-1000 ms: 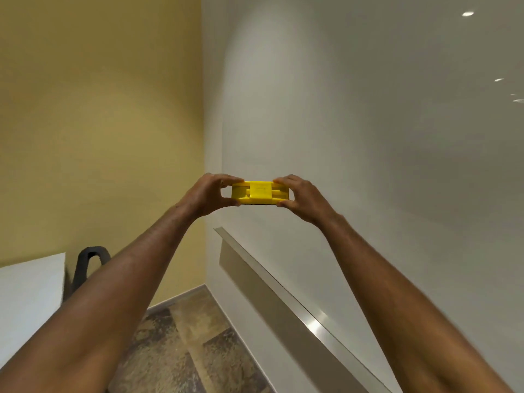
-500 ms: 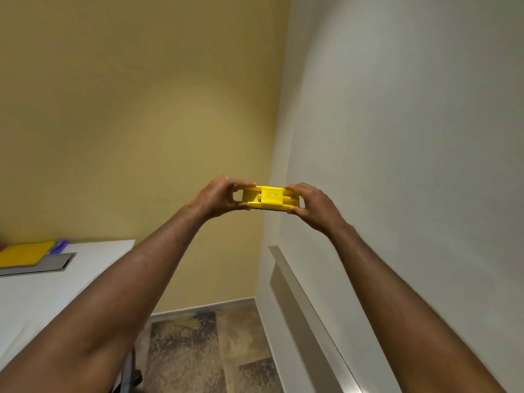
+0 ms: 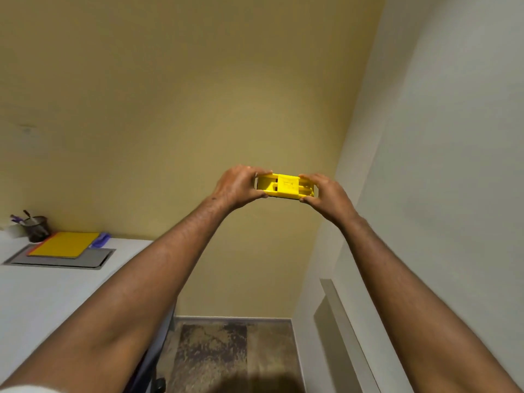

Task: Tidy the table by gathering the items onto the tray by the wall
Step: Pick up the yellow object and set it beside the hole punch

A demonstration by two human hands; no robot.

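Tray (image 3: 93, 260) by the wall is where everything's meant to end up, and it sits way over on the left on the white table (image 3: 56, 302), up against the yellow wall, with a yellow folder (image 3: 63, 245) lying on it and something purple (image 3: 100, 240) at its far edge. A dark pen cup (image 3: 35, 228) stands just beside it on the tabletop. Meanwhile both arms are stretched straight out in front, holding a flat yellow plastic piece (image 3: 286, 186) up in the air, well apart from the table and closer to the white wall on the right. Left hand (image 3: 236, 187) pinches its left end between thumb and curled fingers, right hand (image 3: 326, 195) pinches the right end the same way. So I'd say this is the carrying step, item picked up but not dropped off yet. Next move looks like swinging the whole thing left and down toward the tray, then setting it on the bare grey part next to the folder so nothing gets knocked, especially that pen cup
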